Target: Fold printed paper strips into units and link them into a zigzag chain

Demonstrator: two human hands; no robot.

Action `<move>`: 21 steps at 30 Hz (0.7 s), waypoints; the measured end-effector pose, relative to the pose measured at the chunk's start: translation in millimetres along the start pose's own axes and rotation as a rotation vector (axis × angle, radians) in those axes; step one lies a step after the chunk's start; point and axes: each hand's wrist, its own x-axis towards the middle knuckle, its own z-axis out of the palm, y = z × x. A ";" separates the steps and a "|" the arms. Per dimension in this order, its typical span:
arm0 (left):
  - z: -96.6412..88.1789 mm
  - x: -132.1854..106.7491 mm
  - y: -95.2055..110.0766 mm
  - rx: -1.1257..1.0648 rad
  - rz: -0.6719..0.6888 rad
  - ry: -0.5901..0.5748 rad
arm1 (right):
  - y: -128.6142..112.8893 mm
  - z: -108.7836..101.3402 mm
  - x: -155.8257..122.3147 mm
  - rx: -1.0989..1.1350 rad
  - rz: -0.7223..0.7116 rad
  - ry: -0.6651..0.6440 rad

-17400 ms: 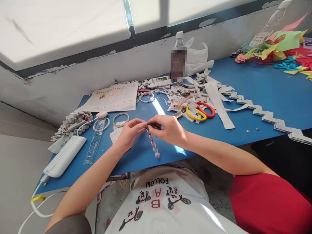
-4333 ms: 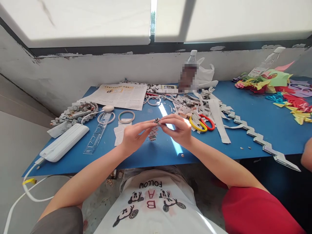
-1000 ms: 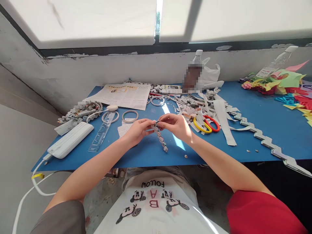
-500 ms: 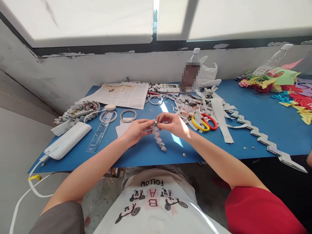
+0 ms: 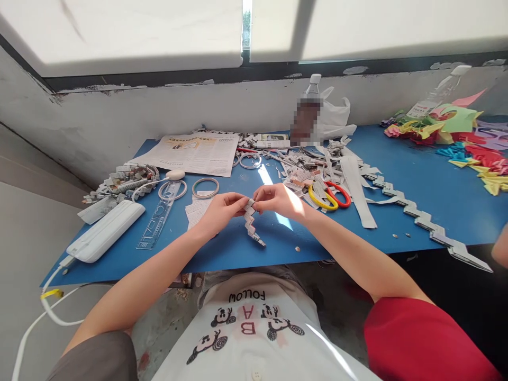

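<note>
Between my hands hangs a short zigzag chain of folded newspaper strips (image 5: 250, 225), its lower end pointing down toward the blue table. My left hand (image 5: 223, 211) pinches the chain's top end between thumb and fingers. From the other side, my right hand (image 5: 280, 201) has thumb and forefinger closed at the same top end; the exact fold they grip is hidden. To the right of my right hand lie scissors (image 5: 329, 196) with one yellow and one red handle loop, resting on loose paper strips (image 5: 299, 177).
A longer zigzag paper chain (image 5: 416, 214) runs to the right edge of the blue table (image 5: 222, 256). On the left are a white power bank-like box (image 5: 106, 231), a clear ruler (image 5: 159, 217) and rings (image 5: 205, 188). A newspaper sheet (image 5: 198, 159) and a bottle (image 5: 307, 116) stand farther back.
The hanging chain has turned slightly, so its zigzag side shows more plainly. Both hands stay at its top end, and the whole view has shifted a little.
</note>
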 end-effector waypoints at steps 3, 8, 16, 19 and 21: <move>-1.0 1.2 -0.3 0.044 0.017 -0.001 | 1.1 -0.7 0.6 0.024 0.006 0.002; -3.2 2.2 0.8 0.074 0.045 -0.005 | 2.4 -1.2 1.4 0.075 -0.065 0.046; -2.4 1.2 3.7 0.090 0.029 -0.026 | 2.3 -2.0 -0.5 0.002 -0.102 0.084; -4.8 2.4 3.9 0.071 0.009 -0.029 | 1.1 -5.1 -1.3 0.016 -0.101 0.019; -6.0 2.8 4.4 0.055 -0.006 -0.037 | 0.6 -6.7 -1.5 0.018 -0.096 -0.008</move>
